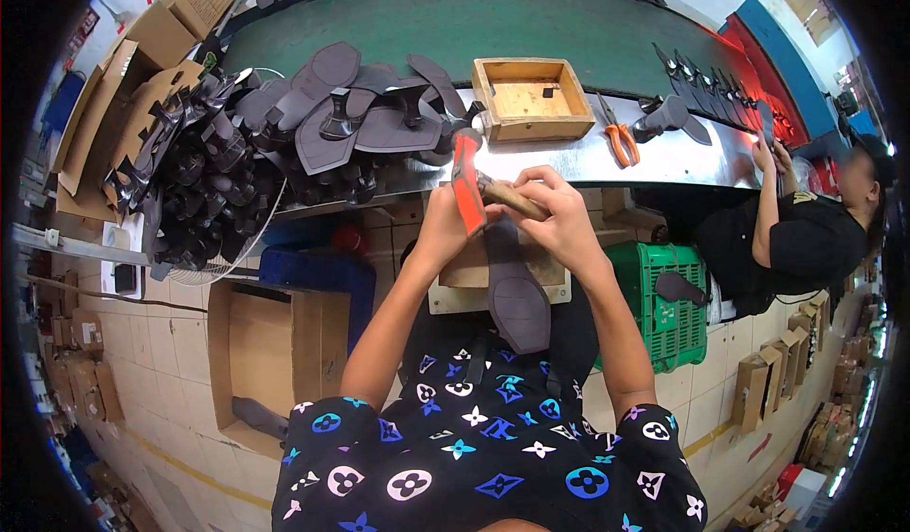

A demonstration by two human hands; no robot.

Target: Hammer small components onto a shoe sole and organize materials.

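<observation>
A hammer (466,189) with an orange-red head and a wooden handle lies slantwise between my hands. My right hand (561,217) is closed round the handle. Behind the hammer head, my left hand (445,221) is curled, its fingertips mostly hidden; what they grip cannot be made out. Below both hands, a dark shoe sole (519,304) points its broad end toward me. Its narrow end runs up between my hands, over a pale block-like stand (461,297) in front of my lap.
Dark soles (398,126) and a heap of heels (213,167) crowd the bench's left. A wooden box (531,126), orange-handled pliers (621,143) and a heeled sole (671,115) sit farther right. A green crate (654,338) and a co-worker (791,229) are at right, a cardboard box (223,342) at left.
</observation>
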